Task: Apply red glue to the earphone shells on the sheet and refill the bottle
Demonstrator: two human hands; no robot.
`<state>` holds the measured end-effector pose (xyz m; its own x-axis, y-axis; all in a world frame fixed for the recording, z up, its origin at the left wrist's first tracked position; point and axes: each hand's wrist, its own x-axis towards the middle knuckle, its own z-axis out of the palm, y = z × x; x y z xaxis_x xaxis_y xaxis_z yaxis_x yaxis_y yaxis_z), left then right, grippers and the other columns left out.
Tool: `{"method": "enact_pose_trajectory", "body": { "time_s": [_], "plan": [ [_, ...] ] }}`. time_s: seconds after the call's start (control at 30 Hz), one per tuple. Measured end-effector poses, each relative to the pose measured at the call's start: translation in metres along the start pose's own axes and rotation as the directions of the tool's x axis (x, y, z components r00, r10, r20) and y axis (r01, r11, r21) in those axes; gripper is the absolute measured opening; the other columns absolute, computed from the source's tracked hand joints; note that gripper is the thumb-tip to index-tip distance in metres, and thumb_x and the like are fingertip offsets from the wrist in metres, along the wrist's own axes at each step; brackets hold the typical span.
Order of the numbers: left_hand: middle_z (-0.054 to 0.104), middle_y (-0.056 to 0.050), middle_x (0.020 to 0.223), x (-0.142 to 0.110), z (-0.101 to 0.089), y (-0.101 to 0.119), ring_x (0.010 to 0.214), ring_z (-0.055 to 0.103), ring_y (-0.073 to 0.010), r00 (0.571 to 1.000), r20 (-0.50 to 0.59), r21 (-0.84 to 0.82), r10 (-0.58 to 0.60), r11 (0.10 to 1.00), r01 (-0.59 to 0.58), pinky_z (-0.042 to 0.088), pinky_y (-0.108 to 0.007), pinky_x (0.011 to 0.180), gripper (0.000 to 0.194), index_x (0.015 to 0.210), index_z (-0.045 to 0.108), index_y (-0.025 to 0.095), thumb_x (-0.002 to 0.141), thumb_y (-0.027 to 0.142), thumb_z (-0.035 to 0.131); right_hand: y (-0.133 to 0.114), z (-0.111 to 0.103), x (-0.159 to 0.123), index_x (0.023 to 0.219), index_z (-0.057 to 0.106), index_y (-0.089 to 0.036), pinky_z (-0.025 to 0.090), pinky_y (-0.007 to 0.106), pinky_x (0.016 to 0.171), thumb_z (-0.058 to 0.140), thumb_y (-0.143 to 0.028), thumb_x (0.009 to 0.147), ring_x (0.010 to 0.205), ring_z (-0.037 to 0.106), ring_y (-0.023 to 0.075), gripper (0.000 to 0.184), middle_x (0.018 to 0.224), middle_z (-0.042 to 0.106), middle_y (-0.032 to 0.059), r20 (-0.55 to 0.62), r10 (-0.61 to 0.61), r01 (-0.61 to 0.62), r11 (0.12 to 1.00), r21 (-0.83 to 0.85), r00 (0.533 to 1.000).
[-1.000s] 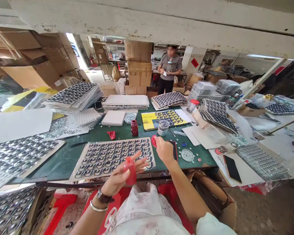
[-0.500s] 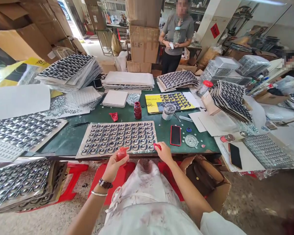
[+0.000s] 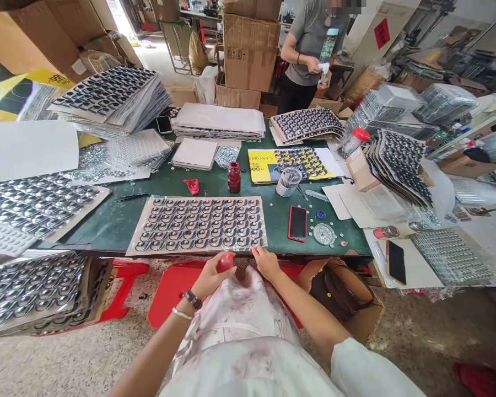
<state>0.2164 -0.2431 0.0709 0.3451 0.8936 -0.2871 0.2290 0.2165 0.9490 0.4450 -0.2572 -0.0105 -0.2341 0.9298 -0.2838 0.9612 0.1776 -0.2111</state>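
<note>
My left hand (image 3: 213, 275) is closed around a small rounded red object (image 3: 225, 261), whose exact kind I cannot make out. My right hand (image 3: 267, 264) pinches a small red piece (image 3: 254, 251), mostly hidden by the fingers. Both hands are close together over my lap, at the table's front edge. Just beyond them lies a sheet of dark ring-shaped stickers with shiny domes (image 3: 200, 223). Behind that sheet stand a dark red bottle (image 3: 233, 177) and a crumpled red piece (image 3: 192, 186).
A red-edged phone (image 3: 297, 224), a round clear dish (image 3: 324, 234) and a clear tub (image 3: 288, 182) sit on the green table (image 3: 281, 242). Tweezers (image 3: 131, 197) lie left. Sticker stacks (image 3: 107, 99) line the back. A person (image 3: 310, 49) stands behind, holding a bottle.
My hands have come closer together and drawn back toward my lap, the left moving right and the right moving left. The view has shifted, and the person behind appears nearer.
</note>
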Motion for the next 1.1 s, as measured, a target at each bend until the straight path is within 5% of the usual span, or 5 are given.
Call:
{"method": "enact_pose_trajectory", "body": {
  "time_s": [0.27, 0.57, 0.73, 0.87, 1.1],
  "plan": [
    [0.059, -0.011, 0.131, 0.058, 0.031, -0.058, 0.12, 0.057, -0.0262, 0.99, 0.138, 0.269, 0.038, 0.96, -0.075, 0.044, -0.053, 0.104, 0.037, 0.122, 0.059, 0.016, 0.09, 0.035, 0.065, 0.01, -0.008, 0.008, 0.125, 0.057, -0.016, 0.057, 0.04, 0.084, 0.059, -0.03, 0.097, 0.102, 0.063, 0.0213, 0.031, 0.121, 0.061, 0.009, 0.055, -0.139, 0.142, 0.988, -0.067, 0.989],
    [0.059, -0.01, 0.129, 0.065, 0.031, -0.066, 0.12, 0.056, -0.0264, 0.986, 0.155, 0.497, 0.064, 0.857, -0.134, 0.046, -0.053, 0.103, 0.039, 0.126, 0.057, 0.017, 0.092, 0.036, 0.062, 0.03, -0.014, 0.008, 0.116, 0.062, -0.015, 0.056, 0.04, 0.085, 0.059, -0.027, 0.097, 0.1, 0.064, 0.0205, 0.023, 0.115, 0.064, 0.0075, -0.015, -0.183, 0.184, 0.972, 0.147, 0.983],
    [0.064, -0.008, 0.116, 0.061, 0.026, -0.057, 0.104, 0.063, -0.0216, 0.991, 0.12, 0.537, 0.067, 0.835, -0.121, 0.053, -0.045, 0.092, 0.035, 0.121, 0.059, 0.016, 0.092, 0.036, 0.062, 0.047, -0.017, 0.0, 0.126, 0.061, -0.026, 0.05, 0.031, 0.088, 0.045, -0.025, 0.101, 0.105, 0.064, 0.02, 0.031, 0.118, 0.066, 0.0076, -0.202, 0.015, 0.068, 0.916, 0.395, 0.979],
    [0.065, -0.007, 0.108, 0.067, 0.029, -0.044, 0.095, 0.064, -0.019, 0.996, 0.047, 0.591, 0.08, 0.801, -0.092, 0.055, -0.041, 0.087, 0.032, 0.117, 0.059, 0.014, 0.094, 0.036, 0.06, 0.057, -0.008, -0.009, 0.138, 0.049, -0.022, 0.051, 0.035, 0.091, 0.044, -0.031, 0.097, 0.103, 0.065, 0.0214, 0.042, 0.112, 0.069, 0.008, -0.283, 0.271, -0.033, 0.773, 0.634, 0.92],
    [0.064, -0.007, 0.111, 0.119, 0.062, -0.021, 0.096, 0.064, -0.0193, 0.992, 0.123, 0.72, 0.029, 0.686, -0.109, 0.055, -0.041, 0.085, 0.032, 0.117, 0.06, 0.015, 0.094, 0.037, 0.06, 0.048, 0.013, -0.018, 0.107, 0.063, -0.017, 0.053, 0.034, 0.082, 0.051, -0.033, 0.088, 0.09, 0.068, 0.0215, 0.027, 0.102, 0.072, 0.0083, -0.232, 0.425, -0.008, 0.491, 0.871, 0.875]
  ]
}}
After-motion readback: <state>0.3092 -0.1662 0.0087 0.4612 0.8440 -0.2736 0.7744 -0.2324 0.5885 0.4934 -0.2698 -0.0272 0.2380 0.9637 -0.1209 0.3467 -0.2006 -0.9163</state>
